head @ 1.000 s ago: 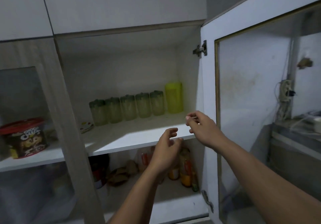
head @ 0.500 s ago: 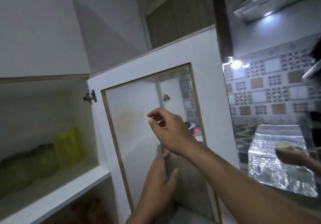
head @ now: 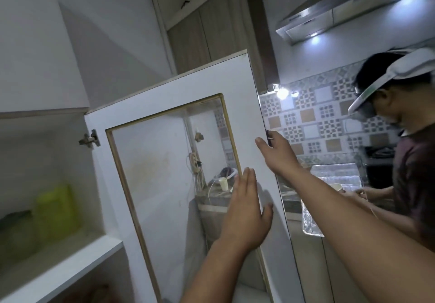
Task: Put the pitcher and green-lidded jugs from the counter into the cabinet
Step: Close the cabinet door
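Right hand (head: 279, 154) fingers hooked round free edge of white glass-paned cabinet door (head: 244, 105), 2 o'clock; left hand (head: 244, 211) flat, fingers spread, on frame. Risk: left fingers pinched if door swings shut; yellow-green plastic pitcher (head: 57, 211) at 8 o'clock clear.

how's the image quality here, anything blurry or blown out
Head view: the yellow pitcher and green-lidded jugs on the shelf are smeared by blur; the bulb and hood lights blow out; the left hand and right hand on the cabinet door are fairly sharp; straight edges bow from the wide lens.
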